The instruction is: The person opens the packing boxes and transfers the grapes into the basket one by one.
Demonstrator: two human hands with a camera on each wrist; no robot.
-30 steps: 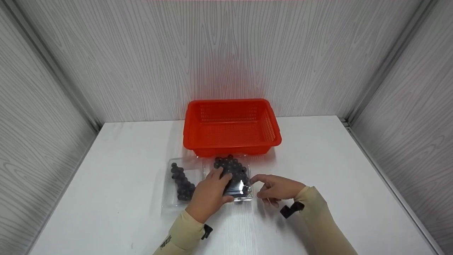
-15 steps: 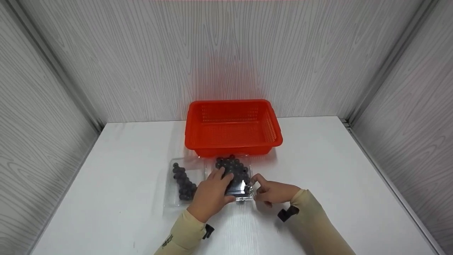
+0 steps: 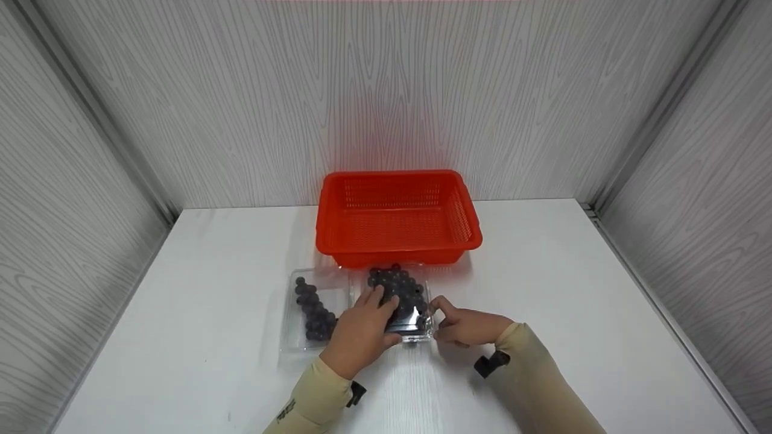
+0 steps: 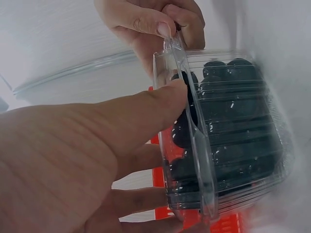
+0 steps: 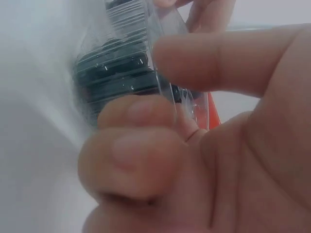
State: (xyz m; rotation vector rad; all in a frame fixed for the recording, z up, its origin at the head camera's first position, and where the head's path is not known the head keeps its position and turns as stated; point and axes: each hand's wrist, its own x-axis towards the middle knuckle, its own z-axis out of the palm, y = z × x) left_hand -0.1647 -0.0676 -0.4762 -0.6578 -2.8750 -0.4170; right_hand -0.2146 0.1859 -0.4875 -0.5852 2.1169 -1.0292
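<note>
A clear plastic box (image 4: 200, 141) of dark grapes (image 3: 395, 282) lies in front of the red basket, its lid down. My left hand (image 3: 362, 334) rests across that lid with its fingers spread and thumb near the front edge. At the box's right side my right hand (image 3: 471, 326) pinches the edge of the lid between thumb and curled forefinger. The left wrist view shows this pinch at the rim's corner. In the right wrist view the thumb lies against the rim, with the other fingers (image 5: 131, 160) curled below.
Immediately left lies another clear plastic box (image 3: 332, 283) with a row of dark grapes (image 3: 312, 307), partly covered by my left hand. Behind both stands a red perforated basket (image 3: 398, 246) on the white table (image 3: 543, 271). Pale wood-grain walls (image 3: 386, 78) enclose the back and sides.
My right hand has moved a little left to the box's edge, and its thumb and forefinger have taken hold there. The left hand has stayed on the lid.
</note>
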